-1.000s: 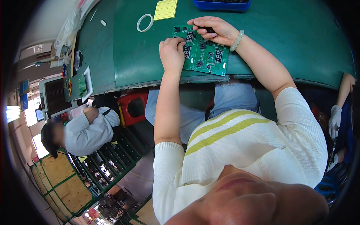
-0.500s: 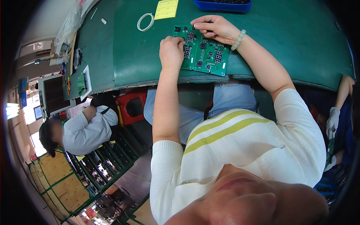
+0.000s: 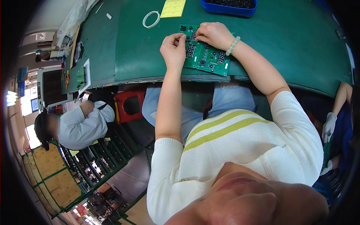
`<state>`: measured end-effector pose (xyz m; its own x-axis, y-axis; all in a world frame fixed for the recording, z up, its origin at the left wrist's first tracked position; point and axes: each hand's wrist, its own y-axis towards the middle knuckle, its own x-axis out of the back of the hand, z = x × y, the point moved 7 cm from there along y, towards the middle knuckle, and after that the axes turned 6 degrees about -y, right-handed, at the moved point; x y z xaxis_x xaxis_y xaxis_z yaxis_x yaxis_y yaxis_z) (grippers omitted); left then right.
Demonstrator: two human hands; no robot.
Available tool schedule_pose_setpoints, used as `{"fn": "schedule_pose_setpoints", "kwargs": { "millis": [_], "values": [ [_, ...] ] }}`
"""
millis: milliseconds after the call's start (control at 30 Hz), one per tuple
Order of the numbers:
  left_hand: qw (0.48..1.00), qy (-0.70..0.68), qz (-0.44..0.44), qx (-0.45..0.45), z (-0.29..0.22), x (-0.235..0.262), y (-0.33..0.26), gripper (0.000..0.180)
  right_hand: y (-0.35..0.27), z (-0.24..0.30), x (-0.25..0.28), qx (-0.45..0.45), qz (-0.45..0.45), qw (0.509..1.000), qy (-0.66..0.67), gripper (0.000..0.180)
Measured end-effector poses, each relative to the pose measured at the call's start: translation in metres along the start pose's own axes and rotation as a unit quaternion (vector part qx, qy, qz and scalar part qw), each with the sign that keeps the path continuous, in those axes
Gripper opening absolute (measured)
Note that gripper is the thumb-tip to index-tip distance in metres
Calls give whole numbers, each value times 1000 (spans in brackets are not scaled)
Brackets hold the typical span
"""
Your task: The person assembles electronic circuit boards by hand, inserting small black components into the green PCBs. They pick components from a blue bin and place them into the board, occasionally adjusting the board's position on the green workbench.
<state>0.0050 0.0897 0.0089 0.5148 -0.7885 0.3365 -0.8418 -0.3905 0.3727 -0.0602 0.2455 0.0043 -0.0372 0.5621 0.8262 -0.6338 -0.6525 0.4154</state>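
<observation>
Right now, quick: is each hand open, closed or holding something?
Left hand: fingers bent at the green circuit boards; grip can't be told.
Right hand: fingers curled over the boards; grip hidden.

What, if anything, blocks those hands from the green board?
Nothing I can see. The left hand is at the left of the green board, the right hand over its upper part; whether they touch is unclear. The white ring, yellow card and blue tray lie off it.
</observation>
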Motion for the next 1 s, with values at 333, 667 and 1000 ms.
{"fn": "schedule_pose_setpoints", "kwargs": {
  "millis": [333, 667, 1000],
  "values": [
    [1000, 6, 21, -12, 7, 3, -8, 13, -3, 2, -1, 4, 22, 1000, -11, 16],
    [998, 46, 3, -43, -3, -1, -12, 6, -2, 5, -1, -35, 40, 998, -39, 17],
    [999, 30, 9, -21, 2, 0, -13, 8, -4, -2, -1, -25, 38, 999, 5, 15]
  ]
}}
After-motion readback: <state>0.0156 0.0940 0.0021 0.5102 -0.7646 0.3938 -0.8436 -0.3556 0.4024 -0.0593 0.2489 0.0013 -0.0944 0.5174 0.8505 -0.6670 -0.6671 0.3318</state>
